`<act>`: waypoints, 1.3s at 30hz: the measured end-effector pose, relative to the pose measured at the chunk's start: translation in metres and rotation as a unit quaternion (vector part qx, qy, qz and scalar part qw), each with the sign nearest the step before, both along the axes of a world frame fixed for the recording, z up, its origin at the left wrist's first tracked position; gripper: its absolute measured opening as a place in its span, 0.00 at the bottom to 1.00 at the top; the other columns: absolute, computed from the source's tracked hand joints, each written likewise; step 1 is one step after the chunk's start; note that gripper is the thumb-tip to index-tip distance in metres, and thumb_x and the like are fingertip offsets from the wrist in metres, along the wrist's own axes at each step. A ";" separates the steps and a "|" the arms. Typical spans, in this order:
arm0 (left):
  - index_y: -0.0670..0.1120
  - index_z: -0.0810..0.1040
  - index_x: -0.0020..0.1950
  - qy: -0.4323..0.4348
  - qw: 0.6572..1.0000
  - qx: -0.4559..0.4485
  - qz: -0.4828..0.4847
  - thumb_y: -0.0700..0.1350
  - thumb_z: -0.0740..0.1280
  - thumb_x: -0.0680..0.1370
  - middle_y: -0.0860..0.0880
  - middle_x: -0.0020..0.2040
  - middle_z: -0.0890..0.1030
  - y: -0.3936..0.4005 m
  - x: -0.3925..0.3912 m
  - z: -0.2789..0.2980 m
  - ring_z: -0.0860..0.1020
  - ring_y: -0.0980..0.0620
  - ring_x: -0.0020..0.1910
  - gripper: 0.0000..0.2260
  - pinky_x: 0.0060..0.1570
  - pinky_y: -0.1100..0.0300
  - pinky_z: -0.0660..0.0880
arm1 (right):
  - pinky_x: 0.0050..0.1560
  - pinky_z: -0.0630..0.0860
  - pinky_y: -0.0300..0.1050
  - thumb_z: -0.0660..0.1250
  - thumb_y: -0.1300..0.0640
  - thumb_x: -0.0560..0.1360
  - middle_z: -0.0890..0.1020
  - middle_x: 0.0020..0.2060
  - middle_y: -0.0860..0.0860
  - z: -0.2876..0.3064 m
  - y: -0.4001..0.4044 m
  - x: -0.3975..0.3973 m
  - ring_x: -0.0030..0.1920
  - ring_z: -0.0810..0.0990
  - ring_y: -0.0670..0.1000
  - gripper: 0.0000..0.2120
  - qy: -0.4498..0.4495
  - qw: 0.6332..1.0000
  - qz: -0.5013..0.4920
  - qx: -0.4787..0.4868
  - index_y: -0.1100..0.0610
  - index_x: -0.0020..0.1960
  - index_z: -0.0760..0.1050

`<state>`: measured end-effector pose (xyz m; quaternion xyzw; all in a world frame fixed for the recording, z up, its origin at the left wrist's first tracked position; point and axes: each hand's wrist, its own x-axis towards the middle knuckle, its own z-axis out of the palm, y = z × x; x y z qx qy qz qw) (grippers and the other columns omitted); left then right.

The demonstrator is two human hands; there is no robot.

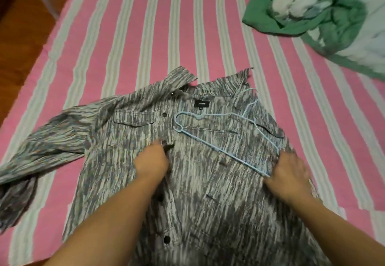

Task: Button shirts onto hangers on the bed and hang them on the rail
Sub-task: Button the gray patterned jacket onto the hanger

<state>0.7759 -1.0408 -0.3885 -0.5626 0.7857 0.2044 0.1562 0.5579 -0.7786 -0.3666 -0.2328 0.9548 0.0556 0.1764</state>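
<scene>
The grey patterned shirt [129,140] is spread on the striped bed [145,36], its placket pinched by the curled fingers of the left hand [152,161]. The light blue hanger [220,149], thin and probably springy, lies on the limp cloth; the right hand [289,174] is pressed at its end, finger state blurred

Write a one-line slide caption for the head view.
Both hands work on a grey patterned shirt with a blue hanger lying on it.

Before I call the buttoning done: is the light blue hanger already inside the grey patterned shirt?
No: the light blue hanger lies on top of the grey patterned shirt, its hook and frame fully exposed.
</scene>
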 end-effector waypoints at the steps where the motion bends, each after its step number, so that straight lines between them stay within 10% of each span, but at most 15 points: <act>1: 0.42 0.71 0.59 0.042 0.998 -0.010 0.051 0.43 0.61 0.83 0.45 0.44 0.78 -0.006 0.008 0.005 0.77 0.44 0.40 0.07 0.37 0.54 0.71 | 0.66 0.68 0.58 0.77 0.52 0.68 0.70 0.57 0.54 0.001 0.003 -0.002 0.57 0.67 0.55 0.29 -0.010 1.000 -0.016 0.005 0.55 0.60 0.63; 4: 0.43 0.71 0.50 0.212 0.951 -0.102 0.199 0.45 0.59 0.85 0.40 0.41 0.77 -0.025 0.050 0.034 0.72 0.42 0.37 0.07 0.37 0.53 0.66 | 0.72 0.63 0.60 0.76 0.55 0.68 0.70 0.62 0.57 0.005 0.005 -0.010 0.66 0.67 0.60 0.33 -0.037 0.999 -0.018 0.019 0.58 0.66 0.63; 7: 0.46 0.67 0.40 0.330 0.933 -0.097 0.108 0.45 0.63 0.83 0.46 0.34 0.72 -0.018 0.086 0.075 0.71 0.44 0.36 0.13 0.35 0.51 0.62 | 0.74 0.61 0.61 0.72 0.61 0.67 0.68 0.61 0.54 0.004 -0.023 -0.013 0.67 0.65 0.56 0.33 -0.056 0.998 0.037 -0.020 0.56 0.68 0.62; 13: 0.64 0.68 0.41 0.135 0.954 0.165 -0.210 0.56 0.61 0.84 0.55 0.36 0.77 0.008 0.086 0.100 0.76 0.57 0.38 0.11 0.36 0.58 0.68 | 0.68 0.70 0.56 0.76 0.54 0.69 0.69 0.63 0.57 -0.005 -0.148 -0.032 0.64 0.69 0.58 0.34 -0.084 0.978 0.188 -0.024 0.57 0.70 0.65; 20: 0.59 0.63 0.43 0.113 0.948 0.141 -0.262 0.54 0.59 0.85 0.56 0.36 0.73 0.015 0.062 0.087 0.71 0.62 0.32 0.11 0.28 0.71 0.65 | 0.71 0.70 0.60 0.79 0.55 0.68 0.70 0.65 0.57 -0.025 -0.210 -0.075 0.66 0.70 0.58 0.41 -0.053 0.973 0.223 -0.037 0.53 0.76 0.63; 25: 0.59 0.67 0.53 0.124 0.954 0.136 -0.238 0.54 0.59 0.85 0.59 0.50 0.72 0.014 0.043 0.038 0.72 0.61 0.48 0.02 0.45 0.70 0.67 | 0.76 0.62 0.61 0.79 0.45 0.67 0.67 0.73 0.60 -0.063 -0.244 -0.082 0.73 0.65 0.63 0.51 -0.053 0.976 0.204 -0.063 0.48 0.81 0.53; 30: 0.54 0.74 0.68 -0.067 0.894 0.348 -0.274 0.72 0.56 0.78 0.50 0.65 0.76 -0.002 0.017 0.011 0.76 0.50 0.64 0.28 0.68 0.48 0.71 | 0.78 0.40 0.65 0.70 0.31 0.69 0.41 0.81 0.55 -0.071 -0.224 -0.092 0.80 0.39 0.64 0.57 -0.023 0.969 0.245 0.010 0.43 0.81 0.35; 32: 0.56 0.78 0.55 -0.001 0.916 0.315 -0.249 0.70 0.56 0.79 0.54 0.54 0.80 -0.010 0.007 0.002 0.80 0.56 0.52 0.22 0.62 0.50 0.77 | 0.78 0.39 0.66 0.74 0.38 0.71 0.34 0.79 0.57 -0.068 -0.203 -0.094 0.78 0.33 0.65 0.57 0.016 0.974 0.224 0.019 0.46 0.81 0.35; 35: 0.57 0.71 0.72 0.089 0.955 0.106 -0.262 0.59 0.58 0.83 0.54 0.68 0.72 -0.034 -0.023 -0.013 0.70 0.53 0.67 0.18 0.73 0.51 0.67 | 0.79 0.44 0.66 0.75 0.55 0.72 0.32 0.79 0.58 -0.061 -0.171 -0.096 0.79 0.34 0.66 0.55 -0.011 0.995 0.098 0.014 0.48 0.82 0.35; 39: 0.61 0.54 0.81 0.054 0.941 0.028 -0.332 0.56 0.58 0.84 0.48 0.83 0.48 -0.072 -0.065 -0.034 0.47 0.41 0.82 0.26 0.79 0.40 0.47 | 0.70 0.69 0.63 0.75 0.58 0.69 0.59 0.76 0.61 -0.030 -0.148 -0.109 0.73 0.62 0.66 0.46 0.068 0.995 0.057 -0.055 0.55 0.79 0.52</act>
